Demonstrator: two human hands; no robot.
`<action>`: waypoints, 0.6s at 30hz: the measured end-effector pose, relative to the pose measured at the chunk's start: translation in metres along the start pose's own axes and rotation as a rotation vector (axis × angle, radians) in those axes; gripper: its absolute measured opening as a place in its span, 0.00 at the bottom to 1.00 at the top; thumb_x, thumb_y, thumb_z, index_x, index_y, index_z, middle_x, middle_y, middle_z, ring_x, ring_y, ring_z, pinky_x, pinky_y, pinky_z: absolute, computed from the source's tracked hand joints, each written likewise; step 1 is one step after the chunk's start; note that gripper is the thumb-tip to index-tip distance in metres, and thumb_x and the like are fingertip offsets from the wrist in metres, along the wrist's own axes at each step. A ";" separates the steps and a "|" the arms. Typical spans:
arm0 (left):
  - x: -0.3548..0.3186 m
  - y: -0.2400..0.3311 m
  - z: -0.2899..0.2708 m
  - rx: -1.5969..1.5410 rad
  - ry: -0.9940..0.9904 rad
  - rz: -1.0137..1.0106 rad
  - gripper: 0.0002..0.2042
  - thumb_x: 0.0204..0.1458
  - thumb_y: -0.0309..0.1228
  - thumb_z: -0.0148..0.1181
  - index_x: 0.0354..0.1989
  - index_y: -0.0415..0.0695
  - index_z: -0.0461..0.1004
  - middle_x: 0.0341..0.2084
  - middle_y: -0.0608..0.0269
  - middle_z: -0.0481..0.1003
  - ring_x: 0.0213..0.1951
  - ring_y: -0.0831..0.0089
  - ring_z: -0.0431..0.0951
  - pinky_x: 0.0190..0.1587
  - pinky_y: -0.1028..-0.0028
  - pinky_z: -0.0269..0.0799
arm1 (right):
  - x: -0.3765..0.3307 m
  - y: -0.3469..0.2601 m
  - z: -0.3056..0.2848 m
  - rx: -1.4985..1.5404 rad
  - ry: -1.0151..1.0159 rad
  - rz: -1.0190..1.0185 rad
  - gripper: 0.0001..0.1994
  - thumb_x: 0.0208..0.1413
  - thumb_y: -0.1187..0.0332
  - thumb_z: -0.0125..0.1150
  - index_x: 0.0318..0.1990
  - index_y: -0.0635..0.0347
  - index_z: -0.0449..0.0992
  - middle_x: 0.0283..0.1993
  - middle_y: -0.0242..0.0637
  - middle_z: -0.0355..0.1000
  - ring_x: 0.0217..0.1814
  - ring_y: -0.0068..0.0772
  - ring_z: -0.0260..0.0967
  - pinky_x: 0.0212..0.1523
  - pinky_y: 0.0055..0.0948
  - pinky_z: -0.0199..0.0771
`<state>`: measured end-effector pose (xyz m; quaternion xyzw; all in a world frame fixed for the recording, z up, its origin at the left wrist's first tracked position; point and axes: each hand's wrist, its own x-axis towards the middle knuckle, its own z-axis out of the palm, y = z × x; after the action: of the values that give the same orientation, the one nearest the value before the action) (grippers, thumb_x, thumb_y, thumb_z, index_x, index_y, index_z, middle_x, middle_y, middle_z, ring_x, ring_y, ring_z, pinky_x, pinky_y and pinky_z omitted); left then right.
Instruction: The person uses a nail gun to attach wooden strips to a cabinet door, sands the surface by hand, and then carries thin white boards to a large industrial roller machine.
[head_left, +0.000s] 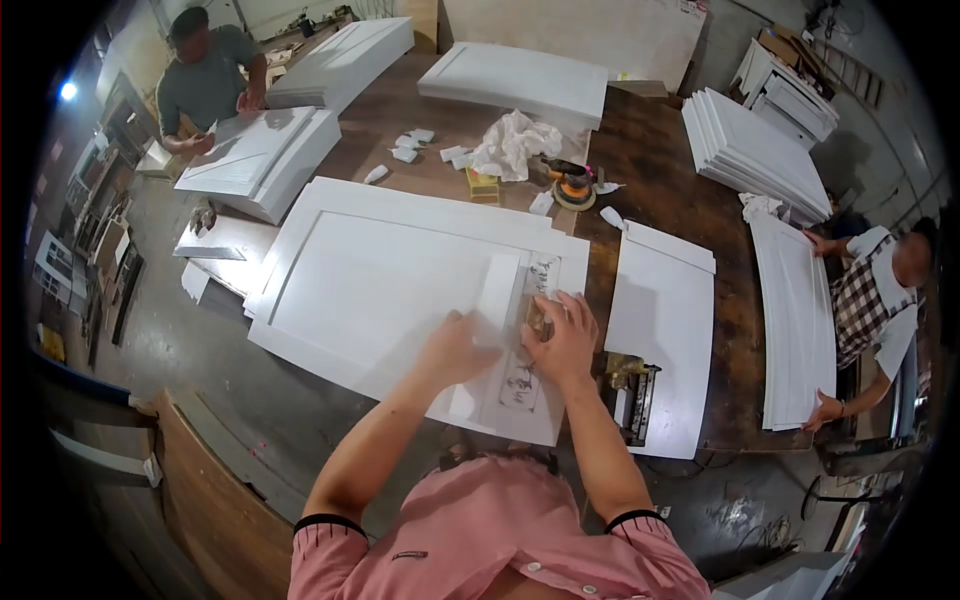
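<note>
work looks midway: marked strip (519, 388) laid toward three o'clock on our white panel (380, 270), handling unfinished; whether arched right hand (566, 340) or blurred left hand (455, 350) pinches anything, we cannot tell.

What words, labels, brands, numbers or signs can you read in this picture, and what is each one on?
Strip under the right hand, on the white panel: dark characters, partly covered, too blurred to quote.
Small dark patch on the pink shirt: too small to read.
Pale board at the back: marks near its top right corner, too small to read.
None can be quoted.
</note>
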<state>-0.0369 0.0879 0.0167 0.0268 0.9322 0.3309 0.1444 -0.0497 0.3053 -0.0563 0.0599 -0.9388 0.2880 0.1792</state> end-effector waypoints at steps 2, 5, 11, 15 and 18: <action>0.008 0.017 0.002 0.098 -0.059 -0.089 0.41 0.47 0.49 0.71 0.67 0.36 0.68 0.53 0.41 0.72 0.53 0.44 0.77 0.53 0.54 0.75 | 0.002 -0.002 -0.004 -0.023 0.054 -0.011 0.25 0.49 0.53 0.72 0.56 0.40 0.81 0.64 0.35 0.68 0.75 0.48 0.58 0.72 0.55 0.57; 0.015 0.020 0.017 0.160 0.024 -0.064 0.43 0.49 0.50 0.70 0.69 0.35 0.65 0.56 0.41 0.71 0.53 0.42 0.77 0.53 0.53 0.76 | 0.003 0.002 -0.004 0.027 -0.008 0.011 0.24 0.54 0.49 0.69 0.59 0.39 0.80 0.68 0.35 0.67 0.77 0.50 0.55 0.75 0.55 0.51; 0.025 0.034 0.013 0.154 -0.022 -0.103 0.44 0.49 0.49 0.71 0.71 0.34 0.63 0.58 0.39 0.69 0.54 0.42 0.77 0.55 0.53 0.75 | 0.002 0.004 -0.001 0.013 0.004 0.021 0.23 0.55 0.51 0.68 0.59 0.38 0.80 0.68 0.33 0.67 0.76 0.50 0.56 0.73 0.57 0.53; 0.036 0.034 0.017 0.143 -0.036 -0.127 0.44 0.49 0.48 0.71 0.71 0.34 0.63 0.58 0.37 0.69 0.55 0.41 0.76 0.55 0.53 0.75 | 0.003 0.006 0.003 0.030 0.014 0.011 0.23 0.55 0.52 0.70 0.59 0.38 0.80 0.67 0.33 0.67 0.76 0.50 0.56 0.73 0.58 0.54; 0.038 0.031 0.023 0.152 -0.013 -0.135 0.44 0.50 0.47 0.72 0.70 0.33 0.63 0.58 0.36 0.69 0.55 0.40 0.76 0.55 0.53 0.75 | 0.002 0.006 0.004 0.023 0.026 0.005 0.23 0.52 0.55 0.69 0.58 0.37 0.81 0.67 0.39 0.66 0.74 0.52 0.58 0.71 0.61 0.58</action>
<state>-0.0685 0.1320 0.0094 -0.0230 0.9532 0.2488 0.1700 -0.0543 0.3079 -0.0622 0.0559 -0.9332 0.3000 0.1899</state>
